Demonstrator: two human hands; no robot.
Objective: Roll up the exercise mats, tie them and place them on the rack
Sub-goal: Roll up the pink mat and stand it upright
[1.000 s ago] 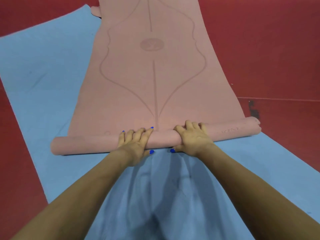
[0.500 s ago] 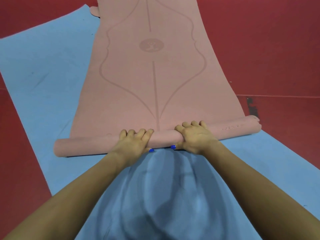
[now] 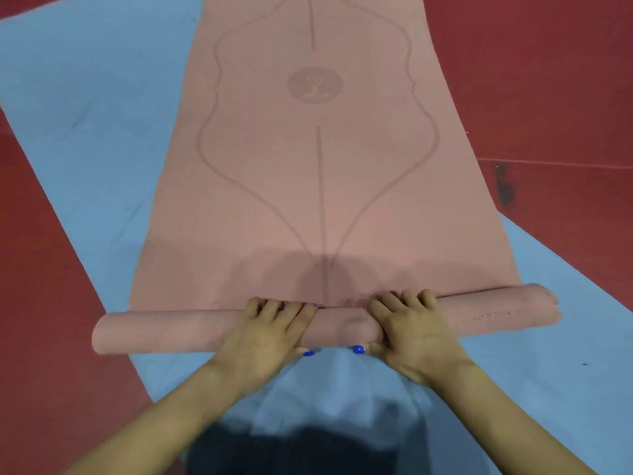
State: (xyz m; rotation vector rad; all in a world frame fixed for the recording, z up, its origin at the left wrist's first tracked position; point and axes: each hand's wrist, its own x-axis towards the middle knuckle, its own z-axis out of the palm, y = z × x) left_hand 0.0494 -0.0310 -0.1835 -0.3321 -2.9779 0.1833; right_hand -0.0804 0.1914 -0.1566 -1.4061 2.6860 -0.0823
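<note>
A pink exercise mat (image 3: 318,173) with printed lines and a round emblem lies stretched away from me, its near end wound into a roll (image 3: 171,329) that runs left to right. My left hand (image 3: 270,330) and my right hand (image 3: 414,334) sit side by side on the middle of the roll, fingers curled over its top and thumbs tucked under its near side. The pink mat lies across a blue exercise mat (image 3: 85,114) that is spread flat on the floor beneath it.
Red floor (image 3: 548,80) surrounds both mats, with a dark scuff (image 3: 503,185) to the right of the pink mat. A dark patch of my clothing (image 3: 291,450) fills the bottom middle of the view.
The roll has turned forward under both hands and grown a little thicker. My view has moved closer to the mat.
</note>
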